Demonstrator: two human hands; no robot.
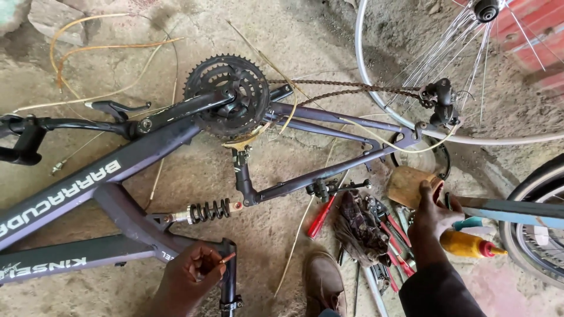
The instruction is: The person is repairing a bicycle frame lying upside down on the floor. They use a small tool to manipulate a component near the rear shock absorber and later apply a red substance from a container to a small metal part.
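Left hand (191,271) pinching a small copper-tipped piece at the seat tube (228,276) of the bike frame (117,176) lying on the floor; right hand (432,214) spread, reaching among tools (376,226) — empty. Risk: tiny piece slipping, lost in dirt.

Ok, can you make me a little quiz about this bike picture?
1. True or false: the bicycle frame stands upright.
2. What does the left hand pinch? A) a small thin brown piece B) a spanner C) a tyre
3. Which bright thing lies just beside the right hand?

Key
1. False: it lies flat on the ground, chainrings facing up.
2. A: a small piece, too tiny to identify.
3. The yellow bottle with a red cap.
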